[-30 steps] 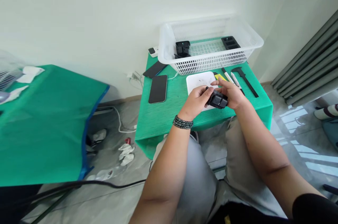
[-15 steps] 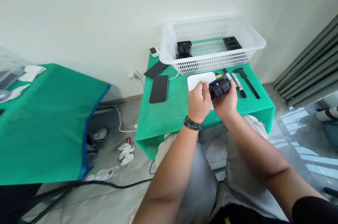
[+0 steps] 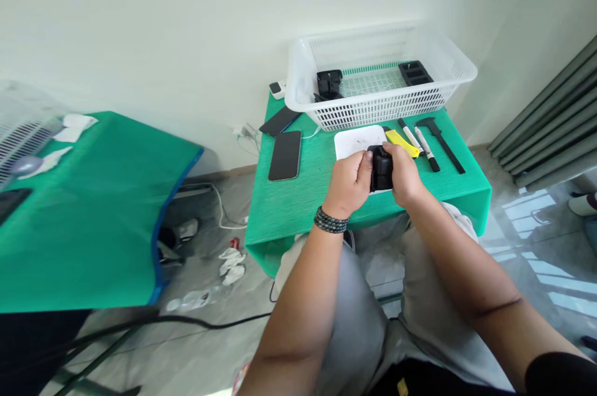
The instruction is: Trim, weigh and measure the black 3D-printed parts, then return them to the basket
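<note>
A black moulded plastic part (image 3: 382, 171) with rounded sections is held between both hands above the near edge of the table. My left hand (image 3: 351, 179), with a beaded bracelet at the wrist, grips its left side, thumb on top. Closed on its right side is my right hand (image 3: 403, 173). Behind and under the part lies a white tray (image 3: 357, 140) with small dark specks in it. A yellow utility knife (image 3: 402, 143) rests just beyond my right hand. The undersides of the part and most fingertips are hidden.
A white plastic basket (image 3: 373, 115) at the table's back holds several black parts (image 3: 415, 73). Markers (image 3: 427, 148) and a black caliper (image 3: 443, 141) lie on the right, a phone (image 3: 285, 155) on the left. Another green-covered table (image 3: 102, 209) stands further left.
The black part has been turned from lying sideways to pointing toward me. My right hand has shifted from beneath it to its right side, uncovering the yellow utility knife.
</note>
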### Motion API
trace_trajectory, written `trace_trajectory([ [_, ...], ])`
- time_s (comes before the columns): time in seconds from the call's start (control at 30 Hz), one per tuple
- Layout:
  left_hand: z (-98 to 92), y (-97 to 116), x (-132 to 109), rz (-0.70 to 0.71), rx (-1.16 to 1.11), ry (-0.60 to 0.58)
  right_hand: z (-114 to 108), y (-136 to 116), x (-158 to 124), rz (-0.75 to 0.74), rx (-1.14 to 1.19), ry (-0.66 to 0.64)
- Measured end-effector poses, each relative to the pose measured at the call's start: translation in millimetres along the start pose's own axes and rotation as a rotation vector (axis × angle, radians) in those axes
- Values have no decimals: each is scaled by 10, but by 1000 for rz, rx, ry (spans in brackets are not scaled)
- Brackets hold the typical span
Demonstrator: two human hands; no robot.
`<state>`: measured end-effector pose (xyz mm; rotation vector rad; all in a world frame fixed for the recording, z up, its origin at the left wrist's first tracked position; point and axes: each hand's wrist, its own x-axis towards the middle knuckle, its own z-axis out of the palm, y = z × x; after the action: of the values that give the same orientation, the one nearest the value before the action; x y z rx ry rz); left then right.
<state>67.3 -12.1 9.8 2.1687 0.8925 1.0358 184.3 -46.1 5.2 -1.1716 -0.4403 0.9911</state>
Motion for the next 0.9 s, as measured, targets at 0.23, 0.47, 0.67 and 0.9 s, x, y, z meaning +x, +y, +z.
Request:
trace_trajectory([
  [0.23, 8, 27, -18, -63, 24, 67, -5, 48, 32, 24, -14, -60],
  [0.47, -156, -129, 82, -125, 60, 305, 85, 190, -160, 36, -207, -421],
  [0.67, -155, -238, 101, -131, -84, 87, 28, 253, -51, 114, -123, -278],
  [0.9, -71, -131, 32, -99, -218, -109, -99, 139, 70, -115, -135, -175],
])
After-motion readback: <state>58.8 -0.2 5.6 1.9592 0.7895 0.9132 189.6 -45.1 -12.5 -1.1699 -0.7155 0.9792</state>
